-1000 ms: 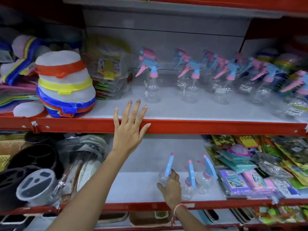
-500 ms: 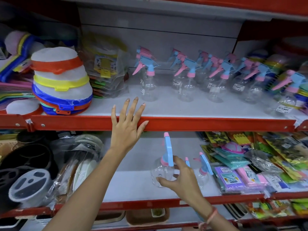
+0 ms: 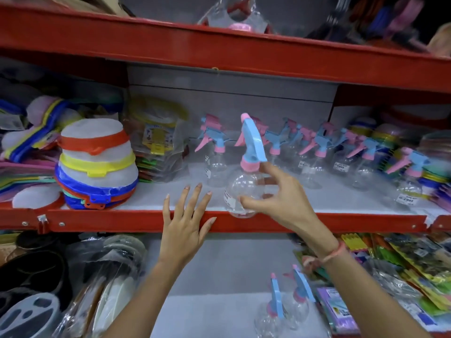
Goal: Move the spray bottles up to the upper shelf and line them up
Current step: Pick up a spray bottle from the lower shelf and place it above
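I see my right hand (image 3: pixel 275 201) pinching a clear spray bottle (image 3: pixel 245 189) around its round belly, thumb on the near side and fingers on the right, bottle upright with its blue and pink trigger head above. It sits at the near red lip of the upper shelf (image 3: pixel 341 222), its base level with that edge; I cannot tell whether it touches the shelf. My left hand (image 3: pixel 186 228) lies flat with fingers spread against the same red edge, just left of the bottle, holding nothing. Far back on the shelf a row of matching bottles (image 3: pixel 314 152) stands toward the right. On the lower shelf (image 3: pixel 219 311), two more spray bottles (image 3: pixel 285 308) stand near the right. A stack of coloured lidded containers (image 3: pixel 96 164) sits far left.
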Motion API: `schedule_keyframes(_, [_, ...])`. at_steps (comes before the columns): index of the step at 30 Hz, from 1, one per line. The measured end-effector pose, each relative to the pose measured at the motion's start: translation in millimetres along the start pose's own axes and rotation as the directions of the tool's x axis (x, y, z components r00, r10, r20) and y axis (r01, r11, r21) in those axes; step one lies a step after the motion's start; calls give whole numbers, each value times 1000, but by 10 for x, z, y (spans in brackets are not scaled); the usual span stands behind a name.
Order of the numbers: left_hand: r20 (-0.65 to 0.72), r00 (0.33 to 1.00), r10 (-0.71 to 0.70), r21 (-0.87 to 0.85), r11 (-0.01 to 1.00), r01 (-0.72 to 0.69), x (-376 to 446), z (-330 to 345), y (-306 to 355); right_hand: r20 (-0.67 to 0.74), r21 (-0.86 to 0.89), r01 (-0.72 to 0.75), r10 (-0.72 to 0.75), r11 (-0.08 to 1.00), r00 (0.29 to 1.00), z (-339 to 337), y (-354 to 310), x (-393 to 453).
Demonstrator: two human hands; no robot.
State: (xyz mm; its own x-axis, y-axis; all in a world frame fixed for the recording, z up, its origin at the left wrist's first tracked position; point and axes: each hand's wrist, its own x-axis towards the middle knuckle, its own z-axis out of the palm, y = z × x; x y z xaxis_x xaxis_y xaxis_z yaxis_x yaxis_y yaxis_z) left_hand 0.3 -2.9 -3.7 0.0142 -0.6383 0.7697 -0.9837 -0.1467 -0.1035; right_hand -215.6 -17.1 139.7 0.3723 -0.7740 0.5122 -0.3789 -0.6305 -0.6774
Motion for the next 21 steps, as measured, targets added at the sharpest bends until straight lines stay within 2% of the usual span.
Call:
schedule_keyframes(10, [-39, 999, 0, 15, 1000, 1, -6, 27, 3, 88, -96, -102, 110, 990, 990, 399, 364, 586])
schedule_keyframes(17, [-59, 998, 5, 23, 1000, -3, -9, 51, -5, 125, -45, -150, 155, 988, 980, 565, 569, 545])
schedule_keyframes(19, [-56, 998, 7, 28, 1000, -6, -11, 52, -4, 48, -29, -160, 161, 987, 986, 659, 547, 518])
schedule_keyframes(21, [-61, 998, 8, 28, 1000, -7, -12, 53, -6, -125, -23, -189, 185, 982, 975, 786, 521, 507])
